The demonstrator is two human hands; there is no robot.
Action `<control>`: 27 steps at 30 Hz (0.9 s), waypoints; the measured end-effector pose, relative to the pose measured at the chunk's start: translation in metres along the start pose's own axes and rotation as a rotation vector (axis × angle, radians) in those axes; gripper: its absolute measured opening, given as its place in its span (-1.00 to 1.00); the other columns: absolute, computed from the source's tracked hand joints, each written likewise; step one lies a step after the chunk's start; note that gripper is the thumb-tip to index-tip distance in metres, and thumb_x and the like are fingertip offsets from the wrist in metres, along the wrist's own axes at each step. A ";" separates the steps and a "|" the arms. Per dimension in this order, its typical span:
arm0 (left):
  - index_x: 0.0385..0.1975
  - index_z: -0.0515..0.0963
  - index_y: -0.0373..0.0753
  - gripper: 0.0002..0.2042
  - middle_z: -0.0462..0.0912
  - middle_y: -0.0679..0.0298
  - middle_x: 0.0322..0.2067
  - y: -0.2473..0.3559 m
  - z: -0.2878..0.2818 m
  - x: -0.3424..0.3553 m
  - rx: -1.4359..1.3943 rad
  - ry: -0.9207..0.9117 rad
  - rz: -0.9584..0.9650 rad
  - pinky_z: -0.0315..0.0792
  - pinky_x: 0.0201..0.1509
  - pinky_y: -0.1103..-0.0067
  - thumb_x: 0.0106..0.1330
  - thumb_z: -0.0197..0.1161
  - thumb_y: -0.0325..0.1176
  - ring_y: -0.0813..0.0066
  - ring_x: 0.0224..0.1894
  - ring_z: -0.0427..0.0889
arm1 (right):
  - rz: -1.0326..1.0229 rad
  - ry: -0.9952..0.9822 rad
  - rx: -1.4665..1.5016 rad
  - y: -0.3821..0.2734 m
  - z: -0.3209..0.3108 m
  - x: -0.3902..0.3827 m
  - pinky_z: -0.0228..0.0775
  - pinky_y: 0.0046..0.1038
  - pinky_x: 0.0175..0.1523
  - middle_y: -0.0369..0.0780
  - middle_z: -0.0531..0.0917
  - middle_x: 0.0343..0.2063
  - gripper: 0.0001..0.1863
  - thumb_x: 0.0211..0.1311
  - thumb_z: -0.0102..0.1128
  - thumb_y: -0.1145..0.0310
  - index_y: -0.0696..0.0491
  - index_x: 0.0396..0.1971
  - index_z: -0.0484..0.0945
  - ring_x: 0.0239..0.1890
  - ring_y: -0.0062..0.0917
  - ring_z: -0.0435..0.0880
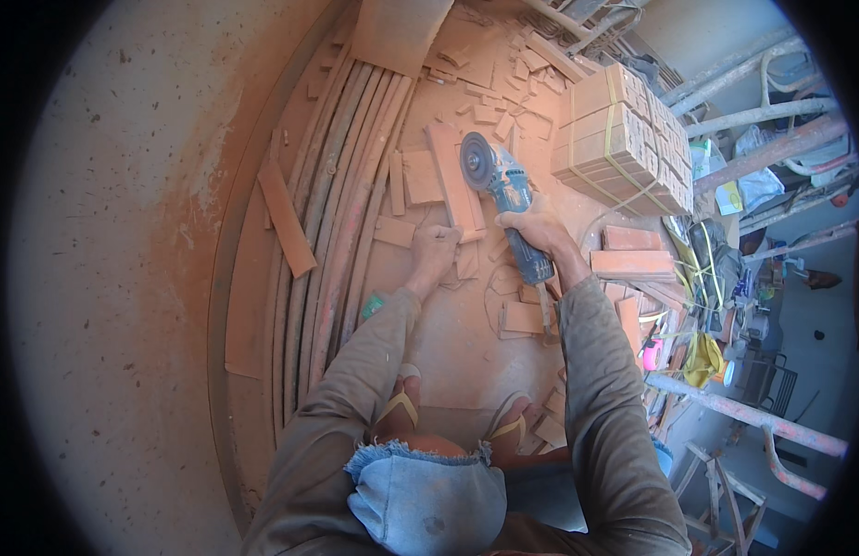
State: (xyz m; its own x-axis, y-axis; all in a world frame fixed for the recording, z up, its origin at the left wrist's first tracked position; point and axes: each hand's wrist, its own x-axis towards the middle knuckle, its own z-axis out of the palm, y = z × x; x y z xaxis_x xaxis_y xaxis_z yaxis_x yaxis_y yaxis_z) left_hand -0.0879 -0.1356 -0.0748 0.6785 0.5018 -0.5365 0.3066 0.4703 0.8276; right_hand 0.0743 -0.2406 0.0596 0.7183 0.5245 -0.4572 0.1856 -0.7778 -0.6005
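My right hand point(544, 229) is wrapped round the body of a blue and black angle grinder point(513, 196). The grinder is tilted, its round grey disc point(478, 162) up and to the left, over or beside a long terracotta tile point(451, 171); I cannot tell whether they touch. Closed, my left hand point(433, 258) grips at the near end of that tile, its fingertips partly hidden. More terracotta tile pieces point(420, 178) lie just left of the long tile. Reddish dust covers the floor around both hands.
Long dusty poles point(332, 204) lie along the wall at left, with a loose tile strip point(286, 218) across them. A strapped stack of tiles point(624, 139) stands at back right. Loose tiles point(633, 264), a cord and metal scaffold tubes point(753, 412) crowd the right. My sandalled feet point(400, 408) are below.
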 end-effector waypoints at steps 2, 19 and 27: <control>-0.48 0.68 -0.32 -0.68 0.70 0.28 -0.56 -0.001 0.000 0.001 0.006 -0.004 0.000 0.53 -0.44 0.56 0.36 0.39 -0.17 0.57 -0.55 0.65 | 0.013 0.006 0.011 0.001 0.000 0.000 0.54 -0.34 -0.19 -0.15 0.70 -0.38 -0.46 -0.07 0.49 0.25 0.19 -0.07 0.60 -0.37 -0.41 0.68; -0.48 0.66 -0.30 -0.70 0.67 0.29 -0.54 0.005 0.001 -0.002 0.002 -0.004 -0.044 0.52 -0.41 0.59 0.38 0.38 -0.19 0.59 -0.52 0.62 | 0.004 0.009 -0.017 -0.008 -0.003 -0.005 0.55 -0.31 -0.08 -0.07 0.74 -0.28 -0.38 -0.12 0.51 0.21 0.20 -0.02 0.60 -0.25 -0.32 0.74; -0.49 0.67 -0.32 -0.67 0.69 0.29 -0.58 -0.004 0.001 0.003 -0.010 -0.005 -0.008 0.53 -0.44 0.59 0.37 0.39 -0.16 0.59 -0.56 0.64 | 0.007 0.033 -0.030 -0.011 -0.002 0.000 0.55 -0.30 -0.04 -0.05 0.75 -0.27 -0.35 -0.15 0.53 0.19 0.24 -0.03 0.59 -0.22 -0.30 0.75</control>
State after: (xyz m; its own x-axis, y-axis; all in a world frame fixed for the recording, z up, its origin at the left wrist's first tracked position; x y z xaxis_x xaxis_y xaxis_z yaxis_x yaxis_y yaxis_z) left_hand -0.0869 -0.1365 -0.0793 0.6797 0.4941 -0.5422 0.3056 0.4812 0.8216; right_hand 0.0734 -0.2329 0.0676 0.7413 0.5073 -0.4394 0.1997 -0.7918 -0.5772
